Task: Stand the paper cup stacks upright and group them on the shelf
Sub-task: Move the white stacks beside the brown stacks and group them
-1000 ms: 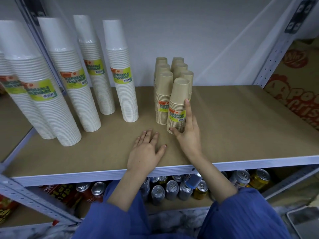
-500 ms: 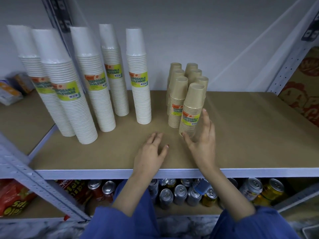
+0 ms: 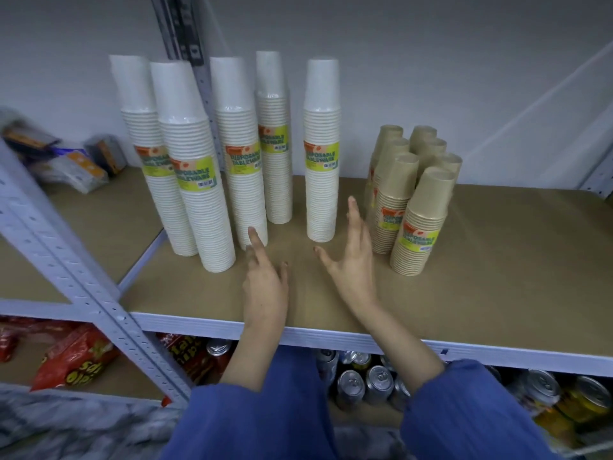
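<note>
The head camera is the only view. A brown fibreboard shelf [image 3: 497,267] carries all the cups. Five tall white paper cup stacks [image 3: 252,154] with yellow-green labels stand upright on its left half. Four are bunched close together, and the fifth, the lone white stack [image 3: 322,167], stands a little apart to their right. Further right is a tight cluster of short brown paper cup stacks [image 3: 394,180], also upright.

The left hand [image 3: 265,283] is low over the board, its forefinger stretched toward the foot of the middle white stack. The tip overlaps that base, but I cannot tell whether it touches. The other fingers are loosely bent, and this grip has hold of nothing. The right hand [image 3: 351,260] is spread wide with straight fingers in the gap between the lone white stack and the brown cluster, near both. Its grip is empty too.

Since no stack lies on its side, the standing-up looks done and the grouping seems to be the step in hand. The likely next move is to bring the lone white stack over to its four fellows. That calls for a flat push low on its right side, with the other hand steadying it, since so tall a stack would tip if pushed high.

Below the shelf are silver drink cans [image 3: 378,383] and red snack bags [image 3: 73,360].
</note>
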`<state>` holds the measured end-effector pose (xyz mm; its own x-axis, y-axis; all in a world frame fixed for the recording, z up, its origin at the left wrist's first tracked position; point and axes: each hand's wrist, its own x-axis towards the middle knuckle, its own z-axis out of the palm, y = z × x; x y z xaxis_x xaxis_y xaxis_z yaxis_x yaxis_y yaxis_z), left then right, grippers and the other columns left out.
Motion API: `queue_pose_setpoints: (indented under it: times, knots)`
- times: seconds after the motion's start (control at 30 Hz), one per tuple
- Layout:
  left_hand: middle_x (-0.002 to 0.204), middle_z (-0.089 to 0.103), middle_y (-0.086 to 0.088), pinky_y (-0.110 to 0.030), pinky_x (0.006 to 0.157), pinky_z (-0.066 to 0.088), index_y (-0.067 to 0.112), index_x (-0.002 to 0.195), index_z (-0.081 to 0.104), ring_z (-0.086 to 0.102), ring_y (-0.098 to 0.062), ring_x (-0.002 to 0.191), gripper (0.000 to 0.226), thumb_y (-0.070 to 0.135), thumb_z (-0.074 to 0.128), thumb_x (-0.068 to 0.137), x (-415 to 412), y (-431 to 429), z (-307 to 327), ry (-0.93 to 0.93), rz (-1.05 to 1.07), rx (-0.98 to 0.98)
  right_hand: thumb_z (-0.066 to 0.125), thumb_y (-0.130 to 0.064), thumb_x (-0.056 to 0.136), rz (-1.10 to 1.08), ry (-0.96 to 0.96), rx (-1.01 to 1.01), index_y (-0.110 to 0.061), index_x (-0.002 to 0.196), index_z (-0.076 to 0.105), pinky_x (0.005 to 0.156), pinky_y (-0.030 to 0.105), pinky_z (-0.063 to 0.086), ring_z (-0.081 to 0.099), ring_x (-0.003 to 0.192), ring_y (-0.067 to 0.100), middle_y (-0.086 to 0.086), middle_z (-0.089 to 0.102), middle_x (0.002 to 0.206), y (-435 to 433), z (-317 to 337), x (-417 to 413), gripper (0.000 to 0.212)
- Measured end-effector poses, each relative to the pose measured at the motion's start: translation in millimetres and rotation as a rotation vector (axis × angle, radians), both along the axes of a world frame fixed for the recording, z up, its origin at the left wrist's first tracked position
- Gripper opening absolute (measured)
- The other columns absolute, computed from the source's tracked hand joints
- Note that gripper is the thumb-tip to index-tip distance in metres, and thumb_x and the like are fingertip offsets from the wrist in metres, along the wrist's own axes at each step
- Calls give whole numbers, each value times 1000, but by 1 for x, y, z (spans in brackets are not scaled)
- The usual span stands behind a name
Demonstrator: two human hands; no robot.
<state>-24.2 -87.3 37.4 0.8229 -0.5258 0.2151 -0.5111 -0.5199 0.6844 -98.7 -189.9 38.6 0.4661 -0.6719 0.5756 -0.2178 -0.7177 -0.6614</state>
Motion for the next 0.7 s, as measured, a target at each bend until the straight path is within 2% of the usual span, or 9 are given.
queue_pose_setpoints:
  times: [0.07,0.13,0.2,0.27,0.33,0.43,0.53,0.7]
  knots:
    - [152,17,-21,-45,89,43,14,144,-10,53,-44,111,78,14,48,92,3,-5,2,-42,22,0,72,-12,73,-15,-6,-25,-18,142,10,101,21,23,39,126,31,19,38,141,-6,2,12,93]
    - [152,14,-22,-45,90,44,14,144,-10,51,-43,115,79,11,49,91,8,-10,5,-73,42,-10,72,-11,72,-30,-20,-42,-23,139,6,104,29,27,39,127,34,21,39,139,-13,7,23,95]
    - [151,17,-25,-44,93,43,13,143,-11,47,-41,120,79,9,48,91,15,-15,7,-80,63,-14,73,-10,72,-30,-2,-33,-19,140,8,105,38,30,36,130,36,24,37,140,-19,11,31,95]
    - [146,24,-27,-42,94,43,12,143,-13,44,-40,122,80,9,48,91,22,-19,7,-86,77,-20,72,-10,73,-27,29,-21,-19,140,7,106,41,30,32,133,36,23,32,143,-26,14,36,95]
    - [142,29,-28,-41,94,43,12,142,-14,45,-40,119,81,9,49,91,27,-25,8,-86,100,-16,72,-12,74,-28,46,-11,-30,136,2,103,43,33,33,132,36,21,28,146,-32,16,39,95]
    - [142,27,-30,-40,100,40,15,141,-17,42,-40,122,83,11,49,91,35,-32,8,-92,156,32,71,-15,75,-18,64,15,-43,128,-4,93,45,42,39,129,34,15,26,149,-37,16,43,96]
    - [139,28,-31,-42,100,38,23,136,-20,42,-43,119,82,8,48,91,41,-36,6,-124,185,44,69,-16,77,-6,75,13,-49,126,-10,85,45,47,50,118,36,11,31,149,-39,14,45,98]
    - [132,33,-29,-45,95,40,37,130,-14,48,-42,106,81,5,49,90,45,-39,2,-155,191,2,68,-17,79,-9,48,-3,-52,125,-10,86,43,47,53,113,36,13,41,142,-40,10,43,98]
